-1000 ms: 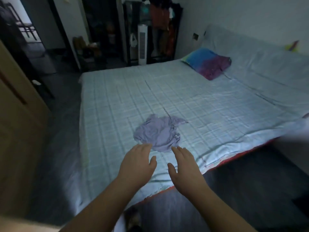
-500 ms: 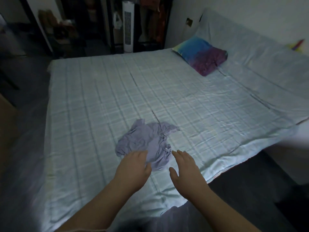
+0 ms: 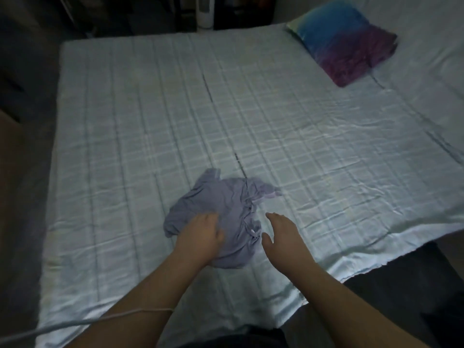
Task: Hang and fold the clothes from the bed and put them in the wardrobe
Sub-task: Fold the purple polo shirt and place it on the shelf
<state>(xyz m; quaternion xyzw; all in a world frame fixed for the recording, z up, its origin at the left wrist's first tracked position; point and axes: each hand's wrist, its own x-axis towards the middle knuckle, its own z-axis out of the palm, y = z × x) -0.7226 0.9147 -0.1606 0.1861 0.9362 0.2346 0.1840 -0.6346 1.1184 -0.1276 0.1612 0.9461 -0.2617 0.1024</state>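
Note:
A crumpled lavender garment (image 3: pixel 226 204) lies on the pale checked bed sheet (image 3: pixel 276 116), near the bed's front edge. My left hand (image 3: pixel 199 234) lies on top of the garment's near left part, fingers bent down into the cloth; whether they pinch it is hidden. My right hand (image 3: pixel 282 236) hovers just right of the garment with fingers straight and thumb spread, holding nothing.
A blue and purple pillow (image 3: pixel 349 43) lies at the far right of the bed. A white tower fan base (image 3: pixel 206 11) and dark furniture stand beyond the far edge. Dark floor (image 3: pixel 401 297) shows at the right front. A thin white cord (image 3: pixel 100 321) crosses my left forearm.
The view has come closer and tilted down over the bed. My left hand moved forward onto the garment; my right hand advanced to its right side.

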